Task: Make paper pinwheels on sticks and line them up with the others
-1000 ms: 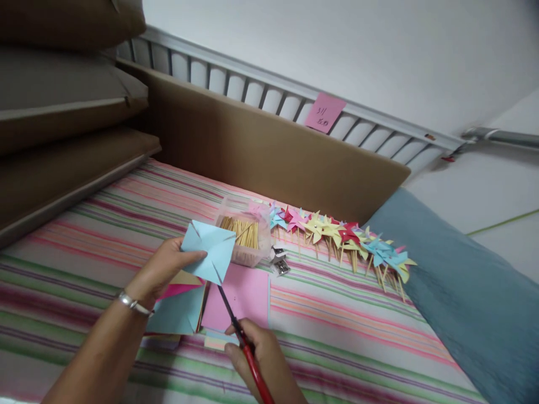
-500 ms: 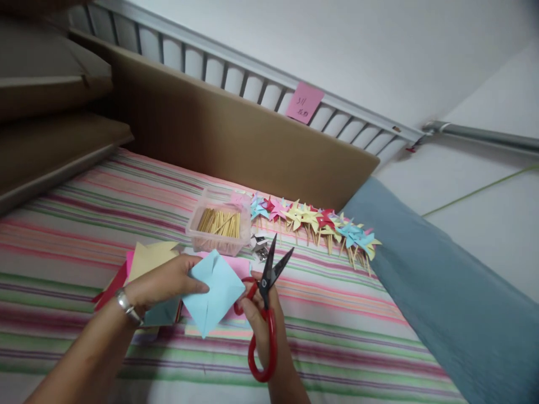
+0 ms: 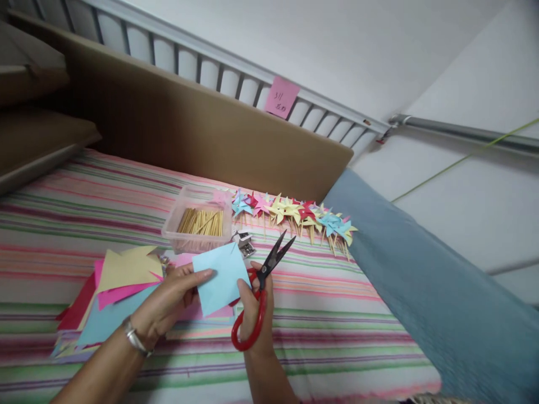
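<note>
Closest to me, over the striped cloth (image 3: 320, 336), the left hand (image 3: 179, 289) had its thumb and fingers closed on a light blue square (image 3: 223, 287), pinching it from its nine o'clock edge. That square was the middle of my dial, held up in front of the person, a slit showing near its top corner. At four o'clock the right hand (image 3: 254, 308) curled around red-handled scissors (image 3: 264, 270), thumb against the square's edge; the black blades stood partly apart, tips toward one o'clock. A silver bracelet (image 3: 137, 338) circled the left wrist.

Pink paper (image 3: 190, 312) lay beneath the hands, and at nine o'clock a loose pile of coloured sheets (image 3: 126, 272) spread out, a slit yellow one uppermost. Farther off, at eleven, stood a clear plastic box (image 3: 196, 245) of thin sticks (image 3: 202, 223); at one, a small packet (image 3: 246, 246); at two, a row of paper pinwheels (image 3: 290, 210). Behind them leaned a brown board (image 3: 202, 129), then a white radiator (image 3: 208, 73) bearing a pink note (image 3: 282, 97).
</note>
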`<move>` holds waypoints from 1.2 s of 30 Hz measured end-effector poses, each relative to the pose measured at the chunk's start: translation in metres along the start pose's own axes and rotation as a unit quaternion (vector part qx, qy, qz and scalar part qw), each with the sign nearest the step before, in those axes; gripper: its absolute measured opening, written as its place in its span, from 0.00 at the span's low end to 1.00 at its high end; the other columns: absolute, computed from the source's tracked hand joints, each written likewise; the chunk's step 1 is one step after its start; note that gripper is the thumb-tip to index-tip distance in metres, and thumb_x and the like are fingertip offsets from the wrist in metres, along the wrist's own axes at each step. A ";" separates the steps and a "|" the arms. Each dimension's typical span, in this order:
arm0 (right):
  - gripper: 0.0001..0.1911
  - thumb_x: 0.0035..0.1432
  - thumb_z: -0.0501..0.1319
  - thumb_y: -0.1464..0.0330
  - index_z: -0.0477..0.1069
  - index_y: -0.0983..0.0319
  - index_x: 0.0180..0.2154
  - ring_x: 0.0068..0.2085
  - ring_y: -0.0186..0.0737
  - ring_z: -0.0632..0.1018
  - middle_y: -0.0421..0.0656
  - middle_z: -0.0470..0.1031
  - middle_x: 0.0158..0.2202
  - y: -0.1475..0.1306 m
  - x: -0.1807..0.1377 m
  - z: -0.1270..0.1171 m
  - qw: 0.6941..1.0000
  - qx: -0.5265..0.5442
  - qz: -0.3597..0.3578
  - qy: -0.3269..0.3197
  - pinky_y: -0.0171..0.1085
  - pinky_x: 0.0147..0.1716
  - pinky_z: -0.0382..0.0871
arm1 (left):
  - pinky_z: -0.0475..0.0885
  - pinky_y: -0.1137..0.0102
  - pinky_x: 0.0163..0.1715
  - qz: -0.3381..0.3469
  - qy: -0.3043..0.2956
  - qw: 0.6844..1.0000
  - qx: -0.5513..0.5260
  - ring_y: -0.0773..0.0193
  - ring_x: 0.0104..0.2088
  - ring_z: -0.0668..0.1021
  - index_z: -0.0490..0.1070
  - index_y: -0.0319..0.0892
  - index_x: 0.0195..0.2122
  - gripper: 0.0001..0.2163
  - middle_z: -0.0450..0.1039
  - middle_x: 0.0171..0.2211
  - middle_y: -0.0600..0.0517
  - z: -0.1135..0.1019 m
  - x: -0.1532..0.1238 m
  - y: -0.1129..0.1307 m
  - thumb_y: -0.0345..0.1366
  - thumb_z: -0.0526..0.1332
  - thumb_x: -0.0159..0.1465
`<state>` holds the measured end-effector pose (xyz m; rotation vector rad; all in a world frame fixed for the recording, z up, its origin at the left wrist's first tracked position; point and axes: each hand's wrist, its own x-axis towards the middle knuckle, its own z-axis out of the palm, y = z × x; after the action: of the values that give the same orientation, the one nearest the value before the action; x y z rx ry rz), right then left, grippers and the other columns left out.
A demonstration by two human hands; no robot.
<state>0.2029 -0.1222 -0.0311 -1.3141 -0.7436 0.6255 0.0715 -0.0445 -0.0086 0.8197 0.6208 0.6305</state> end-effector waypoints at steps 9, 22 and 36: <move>0.18 0.53 0.59 0.64 0.62 0.60 0.46 0.25 0.32 0.68 0.37 0.63 0.28 0.005 -0.007 0.011 0.997 -0.016 0.038 -0.060 0.31 0.23 0.64 | 0.72 0.65 0.40 0.088 0.128 0.988 0.015 0.56 0.35 0.79 0.75 0.38 0.37 0.14 0.80 0.33 0.47 -0.009 0.006 0.000 0.37 0.68 0.49; 0.15 0.48 0.61 0.63 0.74 0.64 0.38 0.22 0.29 0.55 0.33 0.53 0.19 -0.011 -0.025 0.015 0.916 -0.198 0.112 -0.329 0.30 0.21 0.52 | 0.72 0.68 0.31 0.044 0.175 0.978 0.109 0.60 0.25 0.78 0.76 0.37 0.27 0.10 0.79 0.25 0.49 -0.063 -0.019 0.064 0.34 0.70 0.43; 0.14 0.50 0.61 0.64 0.73 0.63 0.39 0.23 0.31 0.58 0.34 0.56 0.20 -0.014 -0.029 0.013 0.894 -0.228 0.141 -0.358 0.30 0.22 0.54 | 0.71 0.67 0.32 0.035 0.144 0.981 0.129 0.60 0.26 0.77 0.77 0.36 0.27 0.09 0.79 0.24 0.49 -0.070 -0.022 0.064 0.34 0.68 0.45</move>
<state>0.1748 -0.1387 -0.0198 -1.6479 -1.3748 1.2625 -0.0098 0.0057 0.0114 1.0033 0.9547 0.7504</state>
